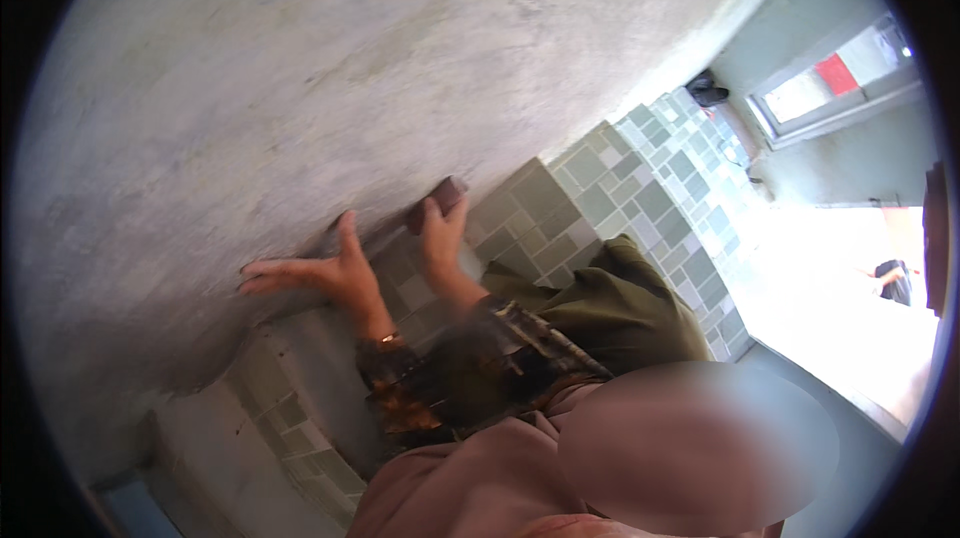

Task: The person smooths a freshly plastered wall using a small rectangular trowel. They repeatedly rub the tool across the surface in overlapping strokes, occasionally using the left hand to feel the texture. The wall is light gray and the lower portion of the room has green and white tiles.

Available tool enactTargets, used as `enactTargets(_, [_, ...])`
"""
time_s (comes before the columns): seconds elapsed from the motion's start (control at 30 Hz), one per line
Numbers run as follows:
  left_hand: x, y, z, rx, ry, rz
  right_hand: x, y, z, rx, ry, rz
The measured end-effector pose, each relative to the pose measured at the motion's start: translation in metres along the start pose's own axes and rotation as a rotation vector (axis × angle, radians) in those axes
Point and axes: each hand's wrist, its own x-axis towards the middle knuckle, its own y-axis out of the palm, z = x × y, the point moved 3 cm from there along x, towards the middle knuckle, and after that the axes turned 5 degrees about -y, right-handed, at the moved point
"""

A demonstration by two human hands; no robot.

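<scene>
– Left hand [345, 276]?
– Splayed: thumb [348, 233] up, fingers [278, 272] stretched leftward.
– Right hand [441, 236]?
– Closed in a grip, near the left but apart.
– Arms [403, 393]?
– Both, all 2, reaching forward.

The right hand [441, 241] partly hides the brown block [452, 191]; the dark bundle [707, 91] is indistinct. Pink cloth [455, 478] is cut off below.

Free wall [300, 88] above the left hand [335, 274], with right hand [441, 242] and brown block [453, 191] as obstacles rightward.
</scene>
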Motion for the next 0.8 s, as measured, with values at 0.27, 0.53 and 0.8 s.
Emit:
enactTargets(0.27, [0.0, -0.004, -0.012, 0.114, -0.016, 0.012, -0.026, 0.017, 0.035, -0.06, -0.208, 0.034])
enactTargets(0.53, [-0.003, -0.004, -0.015, 0.034, -0.102, 0.048, -0.019, 0.019, 0.085, -0.115, -0.288, 0.033])
enactTargets(0.8, [-0.012, 0.006, -0.006, 0.018, -0.076, -0.009, -0.053, 0.043, 0.115, -0.139, -0.436, 0.264])
